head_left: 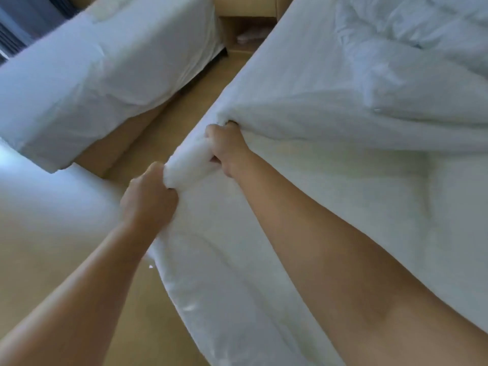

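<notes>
Sheet: white sheet [188, 162], gathered into a thick bunch at the left edge of the bed [266, 64]. The rest lies spread over the bed to the right and runs down its side toward the bottom of the frame.
Left hand: left hand [149, 196], fingers clenched round the lower end of the bunch, back of the hand up, forearm entering from lower left.
Right hand: right hand [227, 149], fingers grasping the upper end of the bunch, fingertips tucked out of sight under the fabric at the bed edge.
Spacing: the 2 hands are near each other and not touching, with only the bunch between them.
Fabric: creases fan out from the right hand's grip toward the right.
Duvet: crumpled white duvet [396, 56] heaped on the far part of the bed, well apart from the hands.
Floor: pale wooden floor [190, 107] beside the bed, under the left hand.
2nd bed: white-covered second bed [105, 62] across the strip of floor, upper left.
Lower left: blurred white mass [39, 202]; cannot tell what it is.
Recess: wooden niche [245, 25] between the 2 beds, contents unclear.
</notes>
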